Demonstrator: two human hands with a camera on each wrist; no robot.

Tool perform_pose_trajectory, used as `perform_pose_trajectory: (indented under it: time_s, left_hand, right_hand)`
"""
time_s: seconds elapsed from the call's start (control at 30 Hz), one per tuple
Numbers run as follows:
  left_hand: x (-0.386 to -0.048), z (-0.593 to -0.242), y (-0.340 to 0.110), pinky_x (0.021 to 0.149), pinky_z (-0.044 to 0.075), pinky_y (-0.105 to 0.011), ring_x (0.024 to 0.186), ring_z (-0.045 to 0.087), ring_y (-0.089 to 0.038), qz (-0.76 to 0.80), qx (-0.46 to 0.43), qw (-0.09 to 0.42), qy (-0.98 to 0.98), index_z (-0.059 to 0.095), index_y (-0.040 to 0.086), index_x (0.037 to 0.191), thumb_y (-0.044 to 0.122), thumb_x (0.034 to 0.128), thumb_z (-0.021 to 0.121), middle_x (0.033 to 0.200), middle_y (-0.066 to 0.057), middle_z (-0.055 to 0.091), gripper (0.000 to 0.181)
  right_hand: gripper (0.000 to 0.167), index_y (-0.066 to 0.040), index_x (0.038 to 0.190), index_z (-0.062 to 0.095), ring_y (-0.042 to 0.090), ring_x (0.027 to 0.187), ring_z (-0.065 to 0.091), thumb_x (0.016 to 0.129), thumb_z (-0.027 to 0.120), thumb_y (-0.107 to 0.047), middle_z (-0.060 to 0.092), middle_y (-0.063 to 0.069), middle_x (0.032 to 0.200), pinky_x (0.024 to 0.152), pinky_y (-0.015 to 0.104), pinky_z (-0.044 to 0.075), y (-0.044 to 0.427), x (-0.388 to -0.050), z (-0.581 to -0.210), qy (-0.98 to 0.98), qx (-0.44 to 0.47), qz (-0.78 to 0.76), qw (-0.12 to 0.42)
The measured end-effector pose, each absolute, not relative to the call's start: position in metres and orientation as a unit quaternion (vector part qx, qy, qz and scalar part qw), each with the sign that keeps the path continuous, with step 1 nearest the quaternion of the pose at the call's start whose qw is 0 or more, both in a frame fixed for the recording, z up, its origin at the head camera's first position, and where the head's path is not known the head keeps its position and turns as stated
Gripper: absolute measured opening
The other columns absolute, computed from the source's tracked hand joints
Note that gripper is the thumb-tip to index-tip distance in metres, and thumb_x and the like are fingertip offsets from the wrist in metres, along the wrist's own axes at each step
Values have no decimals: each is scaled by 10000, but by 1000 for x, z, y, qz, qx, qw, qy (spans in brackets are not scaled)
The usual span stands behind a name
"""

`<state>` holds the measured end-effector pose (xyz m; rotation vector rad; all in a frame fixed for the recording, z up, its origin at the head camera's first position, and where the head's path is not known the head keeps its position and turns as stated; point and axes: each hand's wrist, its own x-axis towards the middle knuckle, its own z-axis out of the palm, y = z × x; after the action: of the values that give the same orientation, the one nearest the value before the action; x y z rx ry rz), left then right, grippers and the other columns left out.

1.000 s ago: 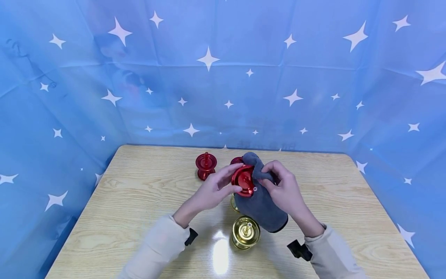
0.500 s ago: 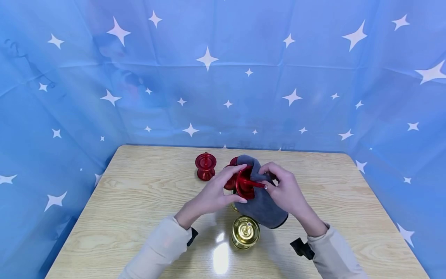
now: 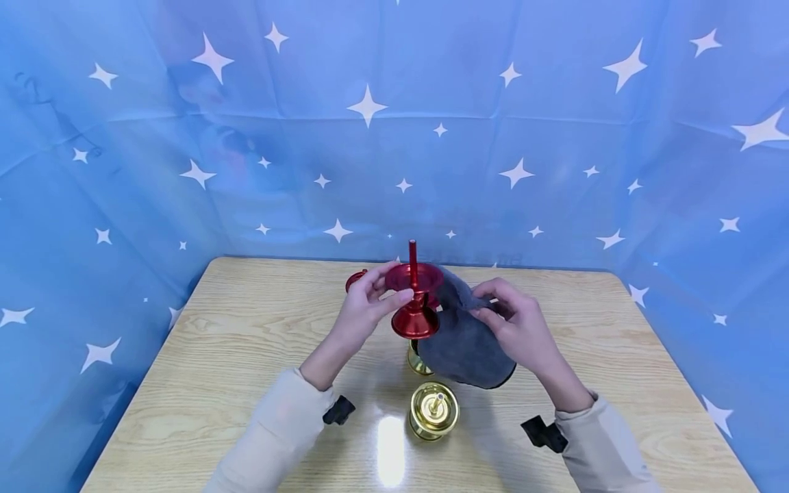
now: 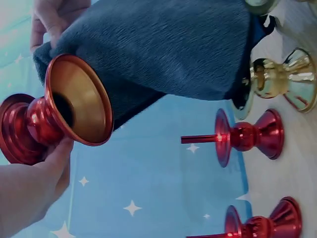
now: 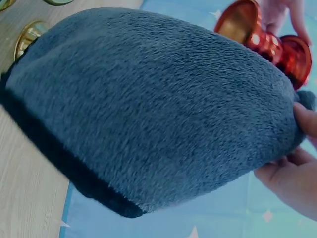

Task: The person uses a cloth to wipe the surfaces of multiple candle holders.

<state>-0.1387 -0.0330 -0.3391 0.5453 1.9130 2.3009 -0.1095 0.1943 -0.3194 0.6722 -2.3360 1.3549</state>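
Note:
My left hand point(image 3: 364, 308) holds a shiny red candlestick point(image 3: 416, 320) by its upper dish, upright above the table, its thin stem pointing up. In the left wrist view the hollow underside of this candlestick point(image 4: 84, 101) shows a gold-coloured inside. My right hand point(image 3: 520, 329) pinches a bunched dark grey cloth point(image 3: 465, 349) between thumb and fingers, and the rest hangs down. The fuzzy cloth point(image 5: 158, 109) fills most of the right wrist view, with a dark edge along one side. Between candlestick and cloth I cannot tell whether they touch.
A gold candlestick point(image 3: 434, 411) stands near the front of the wooden table point(image 3: 259, 356). Another gold one point(image 3: 420, 361) is partly behind the cloth. Two more red candlesticks, one nearer point(image 4: 247, 135) and one lower point(image 4: 270, 223), stand on the table in the left wrist view.
The red candlestick was tilted against the cloth between both hands; my left hand has turned it upright and moved it slightly left, away from my right hand. The right hand keeps the cloth.

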Motion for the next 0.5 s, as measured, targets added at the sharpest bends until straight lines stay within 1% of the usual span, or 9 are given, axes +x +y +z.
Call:
perform_pose_trajectory:
  time_s: [0.1, 0.23, 0.3, 0.37, 0.4, 0.5]
  left_hand:
    - [-140, -334, -30, 936, 426, -330, 1138, 514, -227, 749, 152, 52, 643, 417, 19, 1338, 168, 843, 662, 1210, -162, 544, 572]
    - [-138, -329, -22, 943, 421, -343, 1144, 504, -245, 735, 122, 70, 663, 390, 26, 1356, 212, 853, 656, 1224, -158, 529, 599]
    - [-137, -328, -18, 929, 433, -352, 1118, 520, -260, 736, 107, 77, 664, 390, 13, 1338, 217, 861, 645, 1208, -168, 534, 578]
    - [-136, -329, -15, 891, 462, -342, 1048, 557, -245, 732, 89, 80, 671, 433, 0, 1270, 235, 862, 643, 1152, -162, 558, 516]
    - [-136, -329, -13, 869, 475, -328, 1002, 574, -223, 732, 85, 81, 671, 471, -3, 1214, 231, 861, 644, 1107, -151, 579, 457]
    - [-136, -334, -11, 820, 490, -297, 921, 593, -183, 721, 98, 77, 682, 557, -12, 1075, 217, 861, 644, 1016, -123, 614, 325]
  right_hand:
    - [244, 3, 882, 598, 74, 790, 584, 747, 596, 206, 620, 104, 923, 634, 193, 502, 192, -109, -321, -827, 249, 477, 164]
    - [246, 2, 889, 601, 97, 797, 596, 751, 593, 205, 628, 113, 944, 644, 217, 517, 186, -108, -322, -825, 257, 478, 159]
    - [242, -2, 885, 606, 97, 794, 596, 749, 603, 198, 631, 105, 935, 639, 217, 517, 183, -108, -323, -825, 251, 480, 162]
    - [232, 0, 885, 614, 87, 796, 598, 752, 609, 190, 634, 101, 924, 642, 211, 517, 181, -108, -324, -825, 239, 486, 163]
    - [225, 3, 885, 618, 78, 793, 597, 751, 615, 183, 635, 102, 913, 643, 204, 515, 180, -108, -324, -825, 231, 489, 165]
    - [205, 10, 890, 628, 49, 797, 592, 756, 626, 165, 635, 110, 891, 654, 183, 511, 179, -109, -325, -821, 209, 503, 170]
